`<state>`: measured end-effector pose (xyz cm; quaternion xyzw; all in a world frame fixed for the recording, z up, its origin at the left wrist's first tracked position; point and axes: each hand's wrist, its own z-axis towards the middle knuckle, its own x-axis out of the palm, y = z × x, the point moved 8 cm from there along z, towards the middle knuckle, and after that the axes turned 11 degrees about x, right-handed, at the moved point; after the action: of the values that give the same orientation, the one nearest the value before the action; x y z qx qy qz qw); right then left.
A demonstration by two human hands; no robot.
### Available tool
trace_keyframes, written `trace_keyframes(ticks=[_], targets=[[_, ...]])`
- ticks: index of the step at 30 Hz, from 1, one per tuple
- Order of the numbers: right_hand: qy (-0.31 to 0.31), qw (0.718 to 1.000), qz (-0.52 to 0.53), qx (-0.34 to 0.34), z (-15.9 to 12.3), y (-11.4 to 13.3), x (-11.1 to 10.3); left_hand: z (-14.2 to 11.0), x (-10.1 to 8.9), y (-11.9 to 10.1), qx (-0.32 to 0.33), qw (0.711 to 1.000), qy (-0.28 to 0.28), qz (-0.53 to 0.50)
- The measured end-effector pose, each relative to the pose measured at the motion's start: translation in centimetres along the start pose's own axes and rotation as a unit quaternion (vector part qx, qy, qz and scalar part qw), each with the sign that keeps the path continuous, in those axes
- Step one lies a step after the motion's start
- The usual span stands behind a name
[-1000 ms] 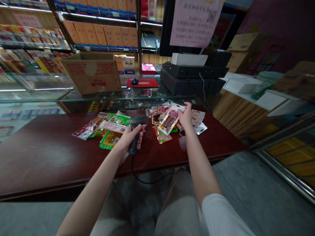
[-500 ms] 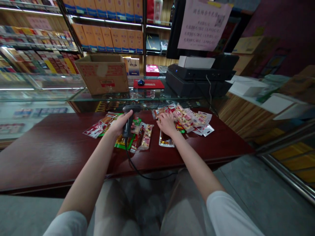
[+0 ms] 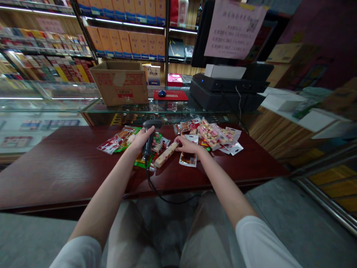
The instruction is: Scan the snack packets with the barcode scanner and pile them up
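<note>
My left hand [image 3: 141, 140] is wrapped round the grip of a black barcode scanner [image 3: 147, 145], whose cable hangs over the table's front edge. Between thumb and fingers, my right hand [image 3: 186, 144] pinches the upper end of a clear-wrapped nougat bar [image 3: 166, 155], which tilts down to the left. Under and around the scanner lie several snack packets [image 3: 118, 140], some green-edged, partly hidden by my left hand. Just below my right hand is a silver-edged packet [image 3: 187, 159] with a dark front. A heap of pink and cream wrapped bars [image 3: 209, 134] lies to the right.
The dark red table [image 3: 69, 167] carries the packets. Behind it, a glass counter [image 3: 125, 109] holds an open cardboard box [image 3: 118, 83], a mouse [image 3: 162, 93] on a red pad and a black cash drawer [image 3: 223, 95] under a monitor. A wooden cabinet [image 3: 275, 130] stands at right.
My right hand has moved slightly left from the silver-edged packet and taken hold of the nougat bar, which has turned and lifted at one end. The left hand still grips the scanner.
</note>
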<state>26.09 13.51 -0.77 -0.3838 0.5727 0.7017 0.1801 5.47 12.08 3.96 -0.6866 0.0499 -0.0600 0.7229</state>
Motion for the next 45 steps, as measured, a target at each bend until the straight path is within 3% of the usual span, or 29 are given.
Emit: trace_keyframes(ticks=[5,7,11,15,19,23,27,36,45], targets=[[-0.057,0.987,0.151,-0.020,-2.5,-0.7,-2.7,-0.3,0.5,0.4,-0.034,0.999,-0.003,0.000],[-0.098,0.982,0.163,-0.014,-3.6,-1.1,-4.0,-0.4,0.4,0.3,-0.031,0.999,-0.015,-0.003],[-0.236,0.968,0.073,-0.033,-6.2,-1.2,-6.6,-0.7,1.0,0.2,-0.031,0.999,-0.007,-0.012],[-0.372,0.928,-0.009,-0.010,-8.7,-1.8,-8.6,-1.3,1.7,-0.2,0.012,1.000,-0.009,-0.001],[-0.438,0.898,-0.041,0.019,-9.8,-2.8,-9.2,-2.1,4.0,0.0,0.013,0.999,0.032,0.003],[-0.435,0.899,-0.037,0.018,-10.0,-3.3,-9.2,-2.5,6.9,0.7,-0.009,0.997,0.078,0.012],[-0.395,0.918,-0.039,-0.004,-10.2,-3.0,-8.8,-1.9,8.1,1.2,0.006,0.996,0.086,-0.004],[-0.346,0.937,-0.014,-0.041,-9.9,-1.9,-7.8,-1.5,8.2,1.6,-0.007,0.996,0.073,-0.050],[-0.336,0.940,-0.049,-0.024,-9.8,-2.0,-7.4,-1.8,9.0,1.0,0.005,0.997,0.073,-0.036]])
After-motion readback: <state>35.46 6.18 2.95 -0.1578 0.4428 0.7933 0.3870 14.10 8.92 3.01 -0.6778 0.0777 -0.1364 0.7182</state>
